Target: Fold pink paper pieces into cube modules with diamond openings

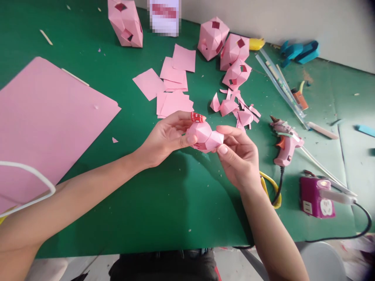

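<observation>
L hand (166,138) & R hand (238,156) hold a small pink folded-paper piece (203,134) btwn them, up off the green table (152,218), approx mid-view. L thumb presses its near face, L index w/ a red cover (198,117) on the tip sits along its top; other L fingers go behind, partly hidden. R thumb & index pinch the piece's R-hand point; remaining R fingers curl loosely.

Just beyond the hands: pink squares (177,104) in loose overlapping piles, & to their R a heap of cut/folded pink scraps (246,117). Behind the scraps, 3 bigger pink models (213,39) w/ openings stand in a row, close tog. Another tall model (127,25) stands alone, far L of them. Big pink sheet (52,117) lies flat at L, partly hidden by the L forearm.

R side: pink glue gun (285,150) lies nr the R hand, not touched. Nearer the person, purple adapter (312,199) w/ a white plug (336,197) in it, black cord (336,239) trailing off. Yellow loop (277,201) pokes out by the R forearm. Farther back: orange lighter (300,99), clear strips (278,86), blue tool (309,52) by the wall.
</observation>
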Demonstrator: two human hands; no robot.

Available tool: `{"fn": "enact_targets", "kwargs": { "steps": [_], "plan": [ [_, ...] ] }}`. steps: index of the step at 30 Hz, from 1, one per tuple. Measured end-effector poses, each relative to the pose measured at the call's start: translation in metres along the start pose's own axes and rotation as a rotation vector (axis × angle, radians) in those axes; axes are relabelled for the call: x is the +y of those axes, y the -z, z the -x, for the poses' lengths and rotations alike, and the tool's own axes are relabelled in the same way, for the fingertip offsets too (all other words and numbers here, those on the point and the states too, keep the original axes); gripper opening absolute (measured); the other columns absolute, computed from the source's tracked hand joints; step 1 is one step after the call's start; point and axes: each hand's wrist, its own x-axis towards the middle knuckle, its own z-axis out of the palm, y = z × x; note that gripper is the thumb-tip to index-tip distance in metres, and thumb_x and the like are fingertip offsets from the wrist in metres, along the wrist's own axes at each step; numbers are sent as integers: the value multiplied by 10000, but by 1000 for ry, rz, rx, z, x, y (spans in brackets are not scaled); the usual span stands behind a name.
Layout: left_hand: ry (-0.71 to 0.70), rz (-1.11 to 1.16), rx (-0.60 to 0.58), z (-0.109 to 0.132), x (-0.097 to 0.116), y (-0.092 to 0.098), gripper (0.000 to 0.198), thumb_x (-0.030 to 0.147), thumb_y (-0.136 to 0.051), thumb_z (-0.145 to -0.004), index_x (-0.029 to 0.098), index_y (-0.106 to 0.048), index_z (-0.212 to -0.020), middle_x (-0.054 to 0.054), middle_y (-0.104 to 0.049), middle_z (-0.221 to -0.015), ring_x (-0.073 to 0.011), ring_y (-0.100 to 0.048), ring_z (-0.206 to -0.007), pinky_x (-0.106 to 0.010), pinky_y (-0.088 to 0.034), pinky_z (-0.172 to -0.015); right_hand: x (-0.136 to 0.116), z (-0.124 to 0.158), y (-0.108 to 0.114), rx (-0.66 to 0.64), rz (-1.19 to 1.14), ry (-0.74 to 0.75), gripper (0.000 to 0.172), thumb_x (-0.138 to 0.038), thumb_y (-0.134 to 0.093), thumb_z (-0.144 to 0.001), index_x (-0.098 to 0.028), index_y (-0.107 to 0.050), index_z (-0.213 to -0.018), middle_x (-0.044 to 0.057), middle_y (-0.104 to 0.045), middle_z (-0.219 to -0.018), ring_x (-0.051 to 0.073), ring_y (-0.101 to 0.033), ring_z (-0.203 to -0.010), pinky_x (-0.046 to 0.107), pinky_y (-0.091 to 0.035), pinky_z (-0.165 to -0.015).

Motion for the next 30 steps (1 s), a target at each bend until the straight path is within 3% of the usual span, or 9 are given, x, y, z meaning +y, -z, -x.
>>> {"fn": "enact_targets", "kwargs": {
  "steps": [7,10,13,18,24,30],
  "plan": [
    [-21,-5,6,-4,-3,1,304,268,-889,-806,282,-748,-1075,9,-759,-1047,-151,-738,-951,-245,-663,-723,1,3,-7,-27,32,0,297,-252,-825,-885,-311,-752,-1167,0,-779,-1101,165,-748,-977,309,-632,-893],
    [-58,-74,31,-4,-3,2,329,318,-870,-833,295,-752,-1139,-15,-761,-1203,-201,-729,-1137,-320,-668,-887,0,3,-7,0,59,10,282,-265,-815,-895,-307,-752,-1167,1,-772,-1078,164,-745,-942,309,-640,-867],
    [-133,-194,67,-3,-2,4,378,325,-872,-833,293,-758,-1191,-30,-735,-1335,-230,-673,-1296,-381,-596,-1094,0,2,-4,19,92,11,251,-281,-790,-919,-308,-764,-1167,2,-765,-1101,134,-722,-835,273,-636,-756],
    [-65,-281,77,0,-2,4,312,345,-870,-831,247,-769,-1109,-53,-789,-1187,-249,-759,-1125,-375,-688,-885,4,0,-4,68,165,68,239,-278,-812,-893,-317,-797,-1129,8,-701,-1358,144,-725,-903,277,-649,-738],
    [-207,-400,85,-1,-7,9,510,497,-803,-875,291,-677,-1324,-83,-641,-1493,-312,-639,-1367,-481,-602,-1104,3,-3,-6,194,112,-49,280,-376,-832,-866,-303,-772,-1130,-5,-767,-1094,119,-712,-767,266,-657,-727],
    [-382,-663,-8,3,-15,9,848,523,-843,-818,401,-443,-1555,-95,-339,-1727,-402,-432,-1537,-555,-563,-1135,-6,-4,-8,261,-224,-264,361,-345,-849,-830,-323,-713,-1164,-62,-763,-966,98,-754,-843,255,-653,-936]
  ]
}}
